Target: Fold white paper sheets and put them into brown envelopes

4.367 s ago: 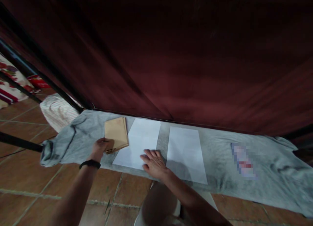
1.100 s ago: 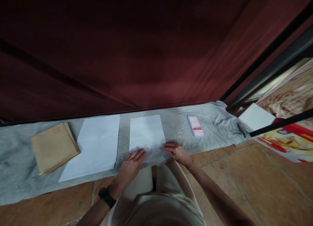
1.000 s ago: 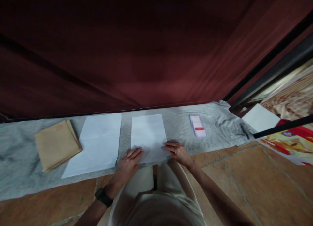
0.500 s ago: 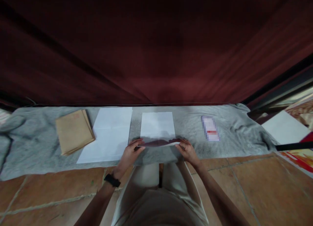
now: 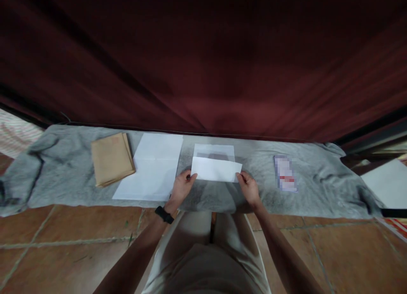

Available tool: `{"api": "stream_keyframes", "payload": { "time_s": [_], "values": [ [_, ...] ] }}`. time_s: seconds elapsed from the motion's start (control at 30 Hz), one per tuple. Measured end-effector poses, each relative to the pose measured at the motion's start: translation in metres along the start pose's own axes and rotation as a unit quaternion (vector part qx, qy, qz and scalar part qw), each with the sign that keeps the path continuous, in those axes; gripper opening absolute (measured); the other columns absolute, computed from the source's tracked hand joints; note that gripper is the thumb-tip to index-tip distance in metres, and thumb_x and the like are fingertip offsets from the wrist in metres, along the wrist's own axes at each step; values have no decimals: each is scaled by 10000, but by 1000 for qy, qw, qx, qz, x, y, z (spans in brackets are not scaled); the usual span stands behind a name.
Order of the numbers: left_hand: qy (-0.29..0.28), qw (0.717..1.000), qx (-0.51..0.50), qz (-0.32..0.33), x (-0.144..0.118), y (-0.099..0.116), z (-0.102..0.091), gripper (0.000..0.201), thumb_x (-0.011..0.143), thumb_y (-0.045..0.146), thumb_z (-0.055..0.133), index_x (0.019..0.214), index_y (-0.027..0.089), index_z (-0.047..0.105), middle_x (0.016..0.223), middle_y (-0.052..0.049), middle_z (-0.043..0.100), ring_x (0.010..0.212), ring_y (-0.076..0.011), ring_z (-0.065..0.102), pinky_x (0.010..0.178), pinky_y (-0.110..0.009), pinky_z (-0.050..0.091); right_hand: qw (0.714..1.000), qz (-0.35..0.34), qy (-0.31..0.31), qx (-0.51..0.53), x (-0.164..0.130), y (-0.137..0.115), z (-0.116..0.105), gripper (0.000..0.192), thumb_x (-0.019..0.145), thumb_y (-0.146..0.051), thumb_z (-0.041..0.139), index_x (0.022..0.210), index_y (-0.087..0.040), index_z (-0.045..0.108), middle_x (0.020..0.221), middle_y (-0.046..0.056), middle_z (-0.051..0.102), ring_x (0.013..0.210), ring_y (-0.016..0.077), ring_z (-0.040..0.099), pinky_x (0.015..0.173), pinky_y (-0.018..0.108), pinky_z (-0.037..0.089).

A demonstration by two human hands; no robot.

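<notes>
A white sheet of paper is in front of me, its near part folded up into a narrow band over the far part, which lies on the grey cloth. My left hand pinches the left end of the folded band between thumb and fingers. At the right end my right hand grips it the same way, thumb on top. Fingers behind the paper are mostly hidden. Just left of my left hand lies a stack of larger white sheets.
Brown envelopes are stacked at the left, overlapping the white sheets. A blurred pinkish-white item with a red band lies to the right. The grey cloth covers a narrow surface before a dark red curtain. Tiled floor shows below.
The paper's near part, seen edge-on before, has tipped away from me and now shows its white face over the far part. Both hands turned with it. The view has shifted slightly.
</notes>
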State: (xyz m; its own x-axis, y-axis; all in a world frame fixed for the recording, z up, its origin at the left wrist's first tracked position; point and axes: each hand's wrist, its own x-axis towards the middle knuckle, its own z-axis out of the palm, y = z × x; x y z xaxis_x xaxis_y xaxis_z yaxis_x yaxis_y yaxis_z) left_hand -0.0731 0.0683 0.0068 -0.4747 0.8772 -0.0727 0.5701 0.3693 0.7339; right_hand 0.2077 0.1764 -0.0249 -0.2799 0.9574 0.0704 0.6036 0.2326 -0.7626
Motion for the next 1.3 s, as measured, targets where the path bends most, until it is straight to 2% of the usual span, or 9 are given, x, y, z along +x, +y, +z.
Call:
{"api": "stream_keyframes", "payload": {
  "time_s": [0.23, 0.4, 0.57, 0.73, 0.87, 1.07, 1.3],
  "values": [
    [33, 999, 28, -25, 9, 7, 6, 300, 926, 400, 568, 701, 203, 581, 613, 38, 543, 584, -129, 490, 608, -263, 345, 989, 13, 6, -150, 22, -11, 11, 409, 1037, -448, 387, 1040, -197, 710, 958, 93, 768, 848, 221, 708, 726, 270, 451],
    [28, 995, 84, -52, 25, 16, 8, 263, 946, 375, 557, 762, 200, 624, 667, 12, 605, 626, -145, 533, 617, -266, 331, 970, 43, -2, -237, 37, -21, 16, 347, 1051, -404, 443, 1103, -209, 725, 967, 91, 783, 818, 211, 727, 717, 262, 439],
    [19, 993, 105, -47, 28, 17, 6, 252, 950, 356, 558, 757, 205, 615, 667, 13, 599, 636, -148, 534, 621, -269, 320, 969, 55, -2, -242, 40, -26, 15, 320, 1053, -390, 471, 1090, -218, 739, 970, 84, 787, 846, 196, 731, 718, 243, 436],
    [-5, 994, 101, -32, 2, 2, 4, 299, 958, 373, 551, 705, 213, 563, 610, 33, 535, 586, -137, 488, 595, -269, 307, 964, 63, -29, -257, 13, -18, 13, 346, 1062, -415, 444, 1073, -236, 739, 917, 63, 785, 815, 194, 728, 693, 243, 427],
    [-6, 991, 129, -34, -13, 0, 7, 273, 978, 366, 536, 764, 209, 600, 646, 17, 592, 595, -142, 518, 597, -275, 307, 956, 67, -40, -284, -1, -20, 14, 358, 1069, -425, 429, 1114, -235, 728, 884, 63, 781, 794, 198, 728, 682, 246, 423],
    [14, 978, 194, -74, -4, 14, 7, 259, 1006, 383, 515, 927, 203, 683, 820, -49, 738, 720, -182, 651, 626, -282, 341, 945, 77, -42, -315, 19, -35, 16, 372, 1067, -438, 424, 1092, -222, 727, 881, 84, 776, 797, 210, 742, 673, 257, 428],
    [1, 971, 217, -96, 7, 21, 7, 296, 1018, 426, 494, 1010, 218, 705, 907, -70, 770, 800, -206, 704, 639, -283, 386, 943, 74, -41, -321, 37, -36, 18, 408, 1060, -447, 431, 1027, -174, 733, 850, 120, 762, 815, 220, 747, 699, 267, 453]
  ]
}}
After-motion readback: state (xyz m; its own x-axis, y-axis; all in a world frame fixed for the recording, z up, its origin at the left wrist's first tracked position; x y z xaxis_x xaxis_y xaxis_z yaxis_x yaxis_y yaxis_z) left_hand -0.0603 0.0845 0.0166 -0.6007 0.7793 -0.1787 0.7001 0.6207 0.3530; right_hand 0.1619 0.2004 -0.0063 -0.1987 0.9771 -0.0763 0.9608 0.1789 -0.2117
